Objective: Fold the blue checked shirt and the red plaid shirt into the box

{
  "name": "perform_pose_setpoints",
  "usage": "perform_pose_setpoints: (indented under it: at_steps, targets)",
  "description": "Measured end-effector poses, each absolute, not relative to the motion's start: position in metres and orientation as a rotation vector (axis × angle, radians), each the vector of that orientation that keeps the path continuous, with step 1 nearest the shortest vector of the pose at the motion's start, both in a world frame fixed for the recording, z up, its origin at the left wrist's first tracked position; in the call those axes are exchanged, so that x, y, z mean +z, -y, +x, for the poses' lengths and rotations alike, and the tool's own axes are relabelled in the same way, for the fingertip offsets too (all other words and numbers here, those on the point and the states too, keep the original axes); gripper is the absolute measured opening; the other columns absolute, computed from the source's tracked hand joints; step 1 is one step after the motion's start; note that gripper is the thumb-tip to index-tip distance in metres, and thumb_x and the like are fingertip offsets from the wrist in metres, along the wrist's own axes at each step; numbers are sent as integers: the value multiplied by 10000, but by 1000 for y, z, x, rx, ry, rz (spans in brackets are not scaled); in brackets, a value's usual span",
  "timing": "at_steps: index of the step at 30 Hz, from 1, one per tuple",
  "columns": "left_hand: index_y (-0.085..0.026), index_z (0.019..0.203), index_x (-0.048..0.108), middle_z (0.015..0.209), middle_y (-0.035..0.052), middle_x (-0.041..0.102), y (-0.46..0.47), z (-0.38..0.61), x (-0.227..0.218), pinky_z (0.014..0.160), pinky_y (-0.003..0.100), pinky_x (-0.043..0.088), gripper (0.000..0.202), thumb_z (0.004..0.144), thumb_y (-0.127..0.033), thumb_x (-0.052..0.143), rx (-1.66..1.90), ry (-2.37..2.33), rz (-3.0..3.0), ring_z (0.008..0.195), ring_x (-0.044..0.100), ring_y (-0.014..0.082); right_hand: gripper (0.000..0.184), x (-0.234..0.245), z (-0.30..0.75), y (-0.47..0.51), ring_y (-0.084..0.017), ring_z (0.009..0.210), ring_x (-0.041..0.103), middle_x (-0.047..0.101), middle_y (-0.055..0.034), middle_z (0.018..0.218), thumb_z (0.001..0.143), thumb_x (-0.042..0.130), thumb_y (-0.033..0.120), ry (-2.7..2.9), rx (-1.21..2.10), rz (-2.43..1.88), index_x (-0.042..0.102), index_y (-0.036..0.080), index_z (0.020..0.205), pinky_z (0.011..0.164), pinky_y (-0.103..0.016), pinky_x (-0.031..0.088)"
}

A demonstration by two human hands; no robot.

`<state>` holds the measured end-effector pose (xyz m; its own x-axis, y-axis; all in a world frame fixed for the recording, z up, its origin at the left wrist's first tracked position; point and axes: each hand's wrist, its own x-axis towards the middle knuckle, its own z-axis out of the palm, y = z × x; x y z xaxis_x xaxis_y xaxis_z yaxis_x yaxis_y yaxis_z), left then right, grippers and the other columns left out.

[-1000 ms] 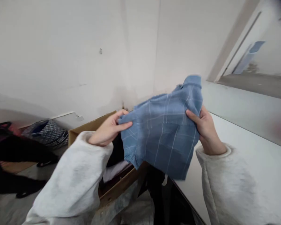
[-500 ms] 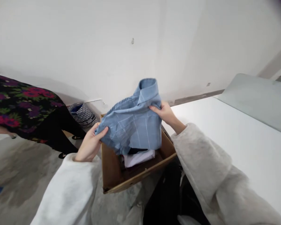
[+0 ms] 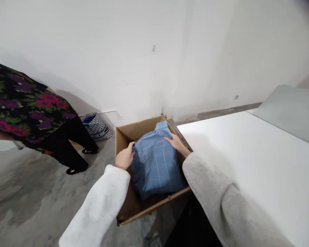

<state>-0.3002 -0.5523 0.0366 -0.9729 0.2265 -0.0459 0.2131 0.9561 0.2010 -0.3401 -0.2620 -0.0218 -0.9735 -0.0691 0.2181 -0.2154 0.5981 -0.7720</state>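
A folded blue checked shirt (image 3: 156, 164) lies inside an open cardboard box (image 3: 124, 134) on the floor. My left hand (image 3: 124, 158) grips the shirt's left edge with curled fingers. On the shirt's right side near the collar, my right hand (image 3: 176, 143) holds the cloth too. Both arms wear pale grey fleece sleeves. What lies under the shirt in the box is hidden.
A white table (image 3: 260, 161) stands right of the box, its corner touching the box's rim. Another person in a dark flowered top (image 3: 25, 106) and black trousers stands at the left. A patterned blue bag (image 3: 95, 126) sits by the white wall. The floor is grey concrete.
Both hands have lowered the blue shirt from the air down into the box. My view has tilted down and to the left, bringing the other person into sight.
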Motion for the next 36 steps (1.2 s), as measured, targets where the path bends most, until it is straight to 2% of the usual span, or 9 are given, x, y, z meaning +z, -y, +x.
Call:
perform_pose_setpoints:
  at_steps: [3,7,12,18,23,25,29,31,36]
  targets:
    - [-153,1433,290,1161,194,637,543,-323,28,848,416,482,544,896,-161,373,113,-3098,309,1055,621,307,428,-26,-353,270,-229,1124,572,599,-152,1247,924,428,323,2746,1158,193,506,95,1278,959,-336,433]
    - [-92,1453,275,1377,240,469,525,-337,-9,997,470,394,599,860,-94,363,15,-3074,380,1275,450,331,609,-53,-357,290,-331,1330,367,352,-280,1444,912,431,251,2902,882,93,269,1,1443,1069,-470,292]
    - [-208,1440,344,1506,128,344,517,-335,-52,1114,478,248,615,844,-197,497,-36,-2869,665,1386,303,304,601,-100,-339,308,-316,1419,190,271,-166,1524,897,488,340,3112,610,356,363,121,1442,1142,-511,107]
    - [-216,1440,346,1494,132,363,523,-339,-77,1097,521,247,616,848,-262,509,-41,-2631,756,1376,316,321,627,-123,-335,302,-292,1447,23,148,-150,1561,940,363,436,3259,417,448,303,115,1475,1141,-507,-41]
    - [-167,1475,281,1540,217,180,517,-333,-104,945,486,431,822,759,-382,621,-39,-2445,693,1179,536,405,636,-137,-339,295,-268,1449,21,85,-108,1574,945,299,469,3433,406,429,260,148,1493,1153,-479,10]
    - [-161,1488,242,1550,225,105,514,-332,-113,944,514,422,900,723,-383,660,-33,-2410,675,1187,515,443,648,-141,-341,296,-271,1447,5,59,-112,1573,940,308,464,3496,425,403,238,143,1498,1150,-486,5]
    - [-159,1490,228,1546,247,95,510,-337,-123,962,532,399,927,716,-397,679,14,-2390,626,1216,480,462,665,-139,-347,297,-273,1443,-21,33,-136,1566,919,383,445,3560,512,403,246,139,1493,1142,-508,-7]
    - [-150,1487,236,1537,276,92,510,-338,-127,967,520,397,954,703,-443,693,47,-2399,594,1218,477,465,647,-134,-348,297,-286,1441,63,116,-155,1558,892,468,431,3580,581,433,340,146,1458,1141,-515,77]
    - [-143,1496,179,1538,284,45,509,-334,-131,991,516,382,995,718,-533,661,85,-2425,540,1258,447,439,394,-115,-337,293,-252,1233,503,545,-131,1330,875,593,395,3525,781,507,610,150,1184,1034,-494,375]
